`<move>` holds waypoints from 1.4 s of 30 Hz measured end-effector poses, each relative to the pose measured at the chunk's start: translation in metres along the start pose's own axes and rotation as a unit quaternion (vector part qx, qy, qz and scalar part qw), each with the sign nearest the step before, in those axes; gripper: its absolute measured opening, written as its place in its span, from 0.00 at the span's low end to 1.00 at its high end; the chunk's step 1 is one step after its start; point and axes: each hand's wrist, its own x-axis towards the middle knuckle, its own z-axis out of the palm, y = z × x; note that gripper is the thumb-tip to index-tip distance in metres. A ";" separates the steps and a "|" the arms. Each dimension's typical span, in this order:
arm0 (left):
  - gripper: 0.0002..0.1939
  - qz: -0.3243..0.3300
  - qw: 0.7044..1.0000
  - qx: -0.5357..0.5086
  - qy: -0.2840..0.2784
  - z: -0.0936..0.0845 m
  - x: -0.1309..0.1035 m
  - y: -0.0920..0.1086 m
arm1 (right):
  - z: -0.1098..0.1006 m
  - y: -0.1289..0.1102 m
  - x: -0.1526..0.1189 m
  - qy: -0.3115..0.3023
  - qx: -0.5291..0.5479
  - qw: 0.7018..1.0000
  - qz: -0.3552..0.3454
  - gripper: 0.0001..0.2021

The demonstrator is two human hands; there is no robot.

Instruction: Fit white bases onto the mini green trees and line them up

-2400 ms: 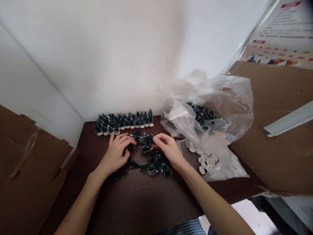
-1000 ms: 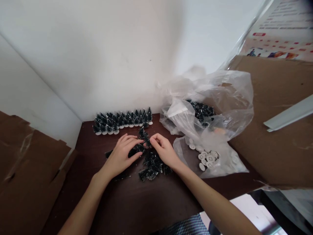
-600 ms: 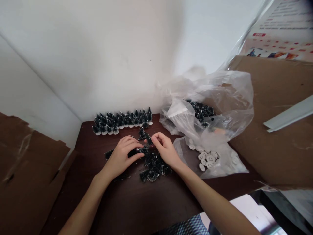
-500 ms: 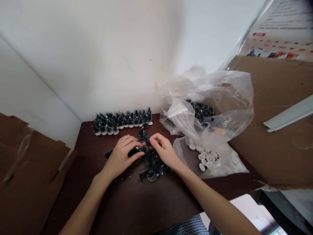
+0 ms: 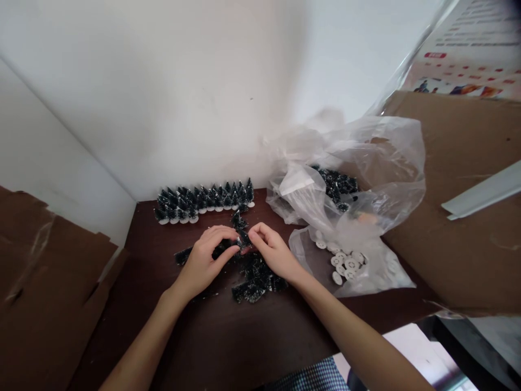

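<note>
My right hand (image 5: 271,251) pinches a small dark green bottle-brush Christmas tree (image 5: 245,238) with white-flecked bristles. From the other side, the thumb and fingertips of my left hand (image 5: 211,254) curl around the tree's pale end; their exact contact is partly hidden. Below my right hand lies a pile of loose trees (image 5: 256,279). More trees (image 5: 183,256) lie beside and behind my left hand. Just beyond the fingers a single tree (image 5: 239,220) rests on the table.
Rows of trees on white round bases (image 5: 203,200) stand along the wall. To the right, a clear plastic bag (image 5: 382,179) has more trees (image 5: 336,187) in it, with white discs (image 5: 345,263) in front. Cardboard (image 5: 459,217) flanks the brown table (image 5: 228,336) on both sides.
The left thumb has risen slightly, and the left fingertips have shifted around the tree's end. The right hand keeps its pinch nearly in place. The view has shifted slightly.
</note>
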 end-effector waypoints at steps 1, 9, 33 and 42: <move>0.07 -0.022 1.000 -0.019 0.000 -0.001 0.000 0.002 | 0.000 0.001 0.000 0.000 0.009 1.000 0.010 0.14; 0.06 -0.117 0.969 -0.180 0.123 -0.006 0.003 0.012 | -0.003 0.006 0.006 0.096 -0.011 0.995 -0.033 0.12; 0.10 -0.156 0.947 -0.198 0.198 -0.012 0.006 0.003 | -0.009 -0.014 0.045 -0.035 -0.363 0.929 -0.068 0.09; 0.13 -0.186 0.933 -0.230 0.204 -0.010 0.008 -0.006 | -0.024 -0.035 0.027 0.005 -0.056 0.998 0.018 0.06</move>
